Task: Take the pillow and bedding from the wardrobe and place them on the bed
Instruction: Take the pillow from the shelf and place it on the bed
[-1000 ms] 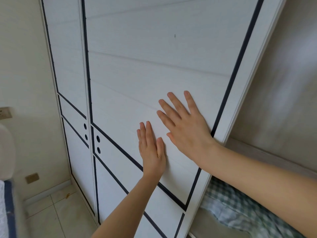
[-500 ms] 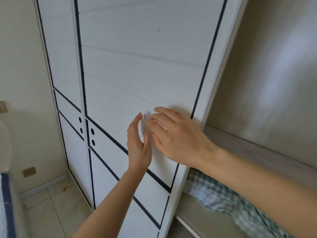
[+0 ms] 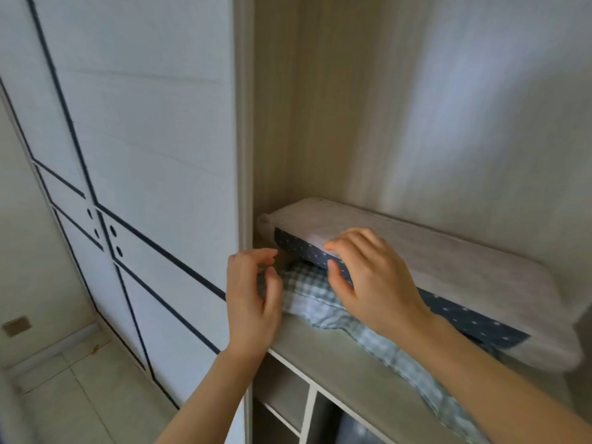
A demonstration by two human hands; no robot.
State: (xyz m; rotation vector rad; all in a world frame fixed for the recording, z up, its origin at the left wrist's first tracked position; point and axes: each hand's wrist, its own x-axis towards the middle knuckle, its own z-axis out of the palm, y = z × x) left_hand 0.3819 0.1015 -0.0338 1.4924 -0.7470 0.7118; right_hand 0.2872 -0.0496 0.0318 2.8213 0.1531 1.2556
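The wardrobe stands open on the right. On its shelf (image 3: 323, 360) a flat pillow (image 3: 432, 261), pale on top with a dark blue dotted side band, lies on a folded green-and-white checked bedding (image 3: 320, 299). My right hand (image 3: 368, 277) is over the pillow's front left edge, fingers curved on top and thumb at the blue band, without a closed grasp. Beside the shelf's left end my left hand (image 3: 253, 299) hovers, fingers apart and curled, just in front of the checked bedding's corner. The bed is out of view.
The white sliding door (image 3: 144, 155) with dark trim lines fills the left side, its edge next to my left hand. Below the shelf are smaller compartments (image 3: 288, 402). Tiled floor (image 3: 73, 395) and a wall lie at the lower left.
The sliding door has moved left and the shelf with the pillow and bedding is now exposed. Both hands left the door panel and moved down to the shelf's front.
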